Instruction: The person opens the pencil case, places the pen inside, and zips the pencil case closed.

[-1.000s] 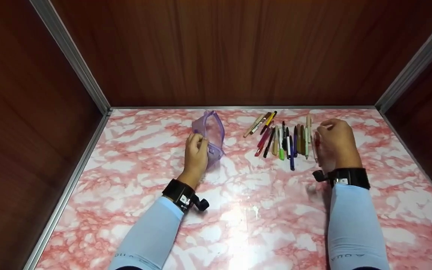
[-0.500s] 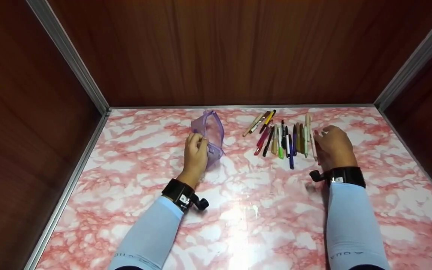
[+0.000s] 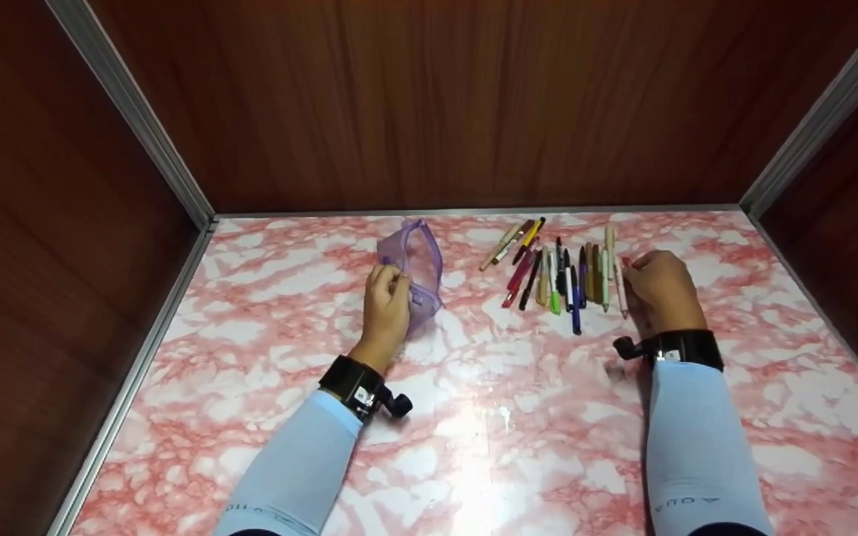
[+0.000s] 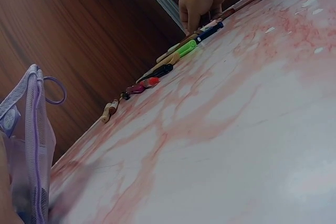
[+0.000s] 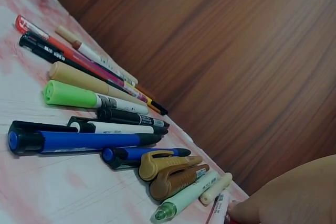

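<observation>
A see-through purple mesh pencil pouch [image 3: 421, 298] stands with its zipped mouth spread open at the left of the pens. My left hand [image 3: 386, 301] grips its near left edge with thumb and fingers. In the left wrist view the pouch's zipper edge [image 4: 35, 145] rises beside that hand. At the right end of a row of pens, my right hand [image 3: 663, 284] has its thumb and fingers curled on a red pen [image 3: 627, 263], mostly hidden by the hand. Immediately left of it lies a pale pink pen [image 3: 621, 290]. The right wrist view shows only part of this hand [image 5: 299, 198].
Several pens and markers lie side by side, among them a green-capped marker [image 3: 555, 301], a blue pen [image 3: 576, 320] and a brown marker [image 5: 178, 179]. A yellow pen [image 3: 529, 240] lies in a small group farther back. Wooden panels [image 3: 474, 104] enclose the marbled tabletop [image 3: 518, 447].
My right hand has come down and slightly left onto the red pen, which lay uncovered beside the pink one before. The left hand keeps its grip on the pouch.
</observation>
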`<state>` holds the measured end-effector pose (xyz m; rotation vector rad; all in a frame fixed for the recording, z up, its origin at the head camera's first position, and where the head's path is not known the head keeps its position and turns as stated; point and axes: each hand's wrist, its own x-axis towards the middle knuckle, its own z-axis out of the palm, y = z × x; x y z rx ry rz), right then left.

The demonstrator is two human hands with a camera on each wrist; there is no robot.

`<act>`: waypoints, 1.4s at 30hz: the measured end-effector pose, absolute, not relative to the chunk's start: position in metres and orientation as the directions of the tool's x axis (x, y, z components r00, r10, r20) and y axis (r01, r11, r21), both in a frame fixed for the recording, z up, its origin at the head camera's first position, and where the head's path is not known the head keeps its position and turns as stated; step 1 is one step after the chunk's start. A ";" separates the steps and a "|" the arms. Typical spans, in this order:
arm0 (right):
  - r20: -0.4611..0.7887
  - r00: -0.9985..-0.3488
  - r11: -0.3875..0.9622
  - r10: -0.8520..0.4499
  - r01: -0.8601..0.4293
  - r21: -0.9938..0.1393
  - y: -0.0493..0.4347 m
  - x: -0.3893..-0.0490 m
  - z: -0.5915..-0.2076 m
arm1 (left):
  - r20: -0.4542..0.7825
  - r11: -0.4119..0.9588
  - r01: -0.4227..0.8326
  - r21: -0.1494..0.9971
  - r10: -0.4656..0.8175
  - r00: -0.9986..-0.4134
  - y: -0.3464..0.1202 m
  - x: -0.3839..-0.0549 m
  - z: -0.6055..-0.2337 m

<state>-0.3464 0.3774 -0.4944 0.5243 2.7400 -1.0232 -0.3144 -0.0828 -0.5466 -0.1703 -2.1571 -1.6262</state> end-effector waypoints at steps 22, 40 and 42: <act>-0.105 -0.969 0.755 0.225 0.242 -0.610 0.383 -0.341 -0.496 | 0.389 0.305 0.331 0.893 -0.153 -0.909 -0.083 -0.312 -0.544; -0.129 -0.954 0.601 0.271 0.272 -0.751 0.354 -0.347 -0.465 | 0.396 0.319 0.331 0.888 -0.163 -0.904 -0.085 -0.313 -0.544; -0.102 -0.959 0.586 0.265 0.244 -0.773 0.350 -0.347 -0.461 | 0.397 0.315 0.334 0.888 -0.160 -0.904 -0.085 -0.313 -0.545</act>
